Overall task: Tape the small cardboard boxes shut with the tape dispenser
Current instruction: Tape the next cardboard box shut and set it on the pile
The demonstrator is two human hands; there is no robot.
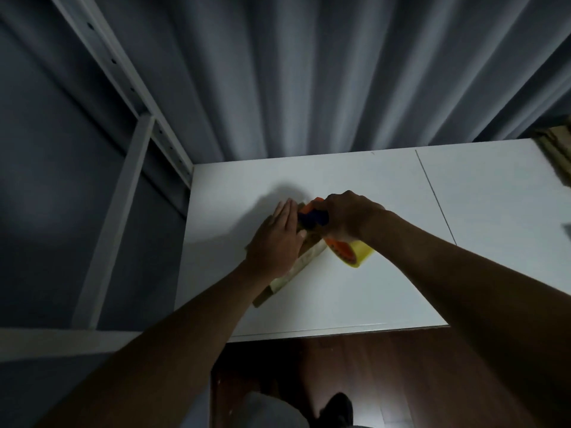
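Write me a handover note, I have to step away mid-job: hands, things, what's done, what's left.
Left hand: flat, fingers straight, pressing the box down on the table.
Right hand: grip closed round the dispenser, which sits on the box top; yellow tape roll hangs off its near side.
Done: tape shows on the box's near end.
Left: finish the strip, cut it. More cardboard lies at the table's far right corner.

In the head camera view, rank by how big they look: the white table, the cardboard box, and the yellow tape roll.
1. White tabletop, by far the largest.
2. Flat brown cardboard box, partly hidden under the left hand.
3. Yellow tape roll on the orange dispenser; it is partly hidden too, so its place after the box is unsure.
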